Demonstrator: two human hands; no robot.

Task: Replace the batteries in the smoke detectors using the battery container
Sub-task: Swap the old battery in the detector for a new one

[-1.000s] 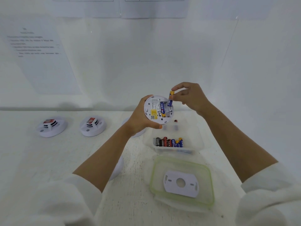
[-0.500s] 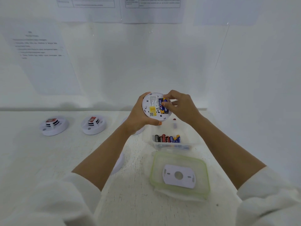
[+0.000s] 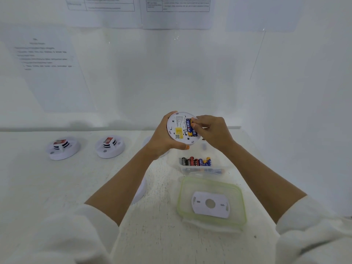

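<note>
Left hand [image 3: 163,138] curls round the rim of the smoke detector [image 3: 176,124], held above the table [image 3: 76,187], back facing me. Right hand [image 3: 213,132] pinches a blue battery [image 3: 188,128] marked "PI CELL" in its compartment. Yellow label [image 3: 179,132] beside it, print unreadable. Battery container [image 3: 228,164] lies just below on the table, lid off

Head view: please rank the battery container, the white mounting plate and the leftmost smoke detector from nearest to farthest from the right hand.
1. battery container, just below the right hand.
2. white mounting plate, on the green-rimmed lid.
3. leftmost smoke detector, far left.
</note>
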